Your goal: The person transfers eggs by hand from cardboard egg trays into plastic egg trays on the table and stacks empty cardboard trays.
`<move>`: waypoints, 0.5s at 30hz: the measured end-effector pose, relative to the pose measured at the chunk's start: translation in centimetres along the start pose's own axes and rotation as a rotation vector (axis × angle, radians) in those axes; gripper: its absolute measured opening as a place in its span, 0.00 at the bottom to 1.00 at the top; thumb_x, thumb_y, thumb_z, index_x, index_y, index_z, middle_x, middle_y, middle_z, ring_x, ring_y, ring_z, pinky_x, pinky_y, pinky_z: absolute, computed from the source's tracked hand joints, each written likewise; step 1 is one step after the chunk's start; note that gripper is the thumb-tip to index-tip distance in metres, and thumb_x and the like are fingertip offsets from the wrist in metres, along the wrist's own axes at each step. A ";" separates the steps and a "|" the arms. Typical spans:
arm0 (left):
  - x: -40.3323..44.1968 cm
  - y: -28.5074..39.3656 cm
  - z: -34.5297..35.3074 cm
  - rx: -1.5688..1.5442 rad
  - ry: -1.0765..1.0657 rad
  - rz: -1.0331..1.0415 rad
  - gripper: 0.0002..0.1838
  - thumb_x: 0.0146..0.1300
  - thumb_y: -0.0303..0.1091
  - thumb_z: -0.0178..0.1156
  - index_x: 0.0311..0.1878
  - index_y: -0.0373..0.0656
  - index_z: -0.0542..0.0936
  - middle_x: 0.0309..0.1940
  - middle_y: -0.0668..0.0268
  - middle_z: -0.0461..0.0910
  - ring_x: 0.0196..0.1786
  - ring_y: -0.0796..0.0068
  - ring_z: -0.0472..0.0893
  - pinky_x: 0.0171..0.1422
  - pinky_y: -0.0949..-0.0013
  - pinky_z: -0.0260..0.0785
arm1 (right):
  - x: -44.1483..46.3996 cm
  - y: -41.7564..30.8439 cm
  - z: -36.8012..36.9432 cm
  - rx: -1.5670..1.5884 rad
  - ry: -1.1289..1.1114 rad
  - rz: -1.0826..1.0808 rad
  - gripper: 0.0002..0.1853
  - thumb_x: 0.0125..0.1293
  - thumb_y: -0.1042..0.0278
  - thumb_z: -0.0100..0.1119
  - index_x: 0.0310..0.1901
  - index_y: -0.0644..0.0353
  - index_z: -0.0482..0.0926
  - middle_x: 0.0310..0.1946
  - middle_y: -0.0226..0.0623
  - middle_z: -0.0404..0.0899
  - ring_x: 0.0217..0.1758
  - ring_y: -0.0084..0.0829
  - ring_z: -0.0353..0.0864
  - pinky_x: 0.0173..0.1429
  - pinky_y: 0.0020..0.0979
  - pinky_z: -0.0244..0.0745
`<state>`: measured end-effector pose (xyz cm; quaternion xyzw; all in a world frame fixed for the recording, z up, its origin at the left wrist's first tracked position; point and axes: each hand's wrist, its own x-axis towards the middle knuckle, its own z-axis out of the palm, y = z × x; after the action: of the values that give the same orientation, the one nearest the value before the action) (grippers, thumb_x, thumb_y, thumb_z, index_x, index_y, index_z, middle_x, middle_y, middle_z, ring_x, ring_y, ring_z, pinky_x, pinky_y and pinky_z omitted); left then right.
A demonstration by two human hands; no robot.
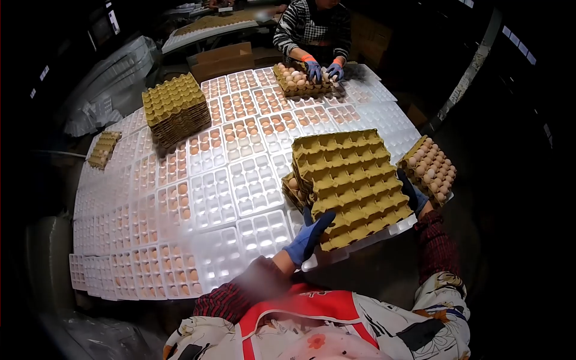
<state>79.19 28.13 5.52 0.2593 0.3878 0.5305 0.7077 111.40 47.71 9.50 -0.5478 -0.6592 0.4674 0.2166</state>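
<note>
Both of my hands wear blue gloves with dark palms. A stack of yellow-brown cardboard egg trays (357, 186) is tilted towards me between them. My left hand (307, 237) grips its near left corner, thumb along the edge. My right hand (413, 191) holds the right side, its fingers partly hidden by the stack. The top tray has no eggs in it. Behind the stack's left side, part of another tray with eggs (294, 187) shows. Just beyond my right hand, a tray full of brown eggs (429, 168) sits at the table's right edge.
White plastic egg packs (258, 183) cover the table, many holding eggs. A tall stack of cardboard trays (177, 111) stands at the back left, a small tray (104, 149) further left. Across the table, a co-worker's gloved hands (324, 71) touch eggs in a tray (297, 84).
</note>
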 end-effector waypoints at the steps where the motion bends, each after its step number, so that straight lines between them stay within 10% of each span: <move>1: 0.8 -0.9 -1.0 0.035 -0.017 -0.064 0.44 0.63 0.51 0.67 0.74 0.40 0.58 0.62 0.60 0.72 0.62 0.70 0.73 0.63 0.69 0.69 | -0.1 0.0 -0.1 -0.088 0.037 -0.034 0.35 0.73 0.44 0.48 0.73 0.59 0.59 0.64 0.34 0.69 0.62 0.26 0.71 0.64 0.29 0.68; 9: -5.4 4.7 -3.9 0.084 -0.009 0.035 0.47 0.64 0.42 0.65 0.77 0.39 0.48 0.61 0.60 0.72 0.60 0.71 0.74 0.61 0.70 0.69 | -3.7 -1.1 -2.0 -0.167 0.071 -0.489 0.29 0.81 0.54 0.35 0.76 0.59 0.53 0.74 0.34 0.59 0.73 0.25 0.62 0.73 0.30 0.60; 12: -10.8 5.1 -15.0 0.715 -0.151 0.967 0.30 0.68 0.32 0.60 0.71 0.38 0.64 0.66 0.56 0.71 0.66 0.61 0.72 0.69 0.60 0.65 | -6.5 -11.6 5.2 0.672 -0.375 -0.537 0.32 0.79 0.48 0.35 0.77 0.58 0.52 0.76 0.38 0.56 0.75 0.29 0.60 0.75 0.33 0.58; 14: -15.5 6.3 -19.4 0.193 0.185 0.523 0.30 0.68 0.32 0.60 0.71 0.40 0.65 0.64 0.57 0.72 0.64 0.60 0.73 0.66 0.59 0.67 | -7.8 -17.4 11.9 0.952 -0.724 -0.497 0.36 0.77 0.40 0.36 0.77 0.57 0.52 0.76 0.42 0.54 0.76 0.34 0.60 0.76 0.37 0.56; 15: -18.0 6.2 -21.9 0.042 0.357 0.460 0.30 0.68 0.33 0.60 0.71 0.40 0.65 0.63 0.57 0.72 0.63 0.60 0.74 0.64 0.59 0.67 | -7.5 -16.5 14.9 0.901 -0.556 -0.465 0.39 0.75 0.37 0.37 0.76 0.58 0.53 0.75 0.47 0.56 0.76 0.40 0.59 0.76 0.41 0.57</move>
<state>55.27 11.90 2.92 0.2576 0.4480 0.7062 0.4840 93.24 35.79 18.26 -0.0991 -0.5304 0.7684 0.3442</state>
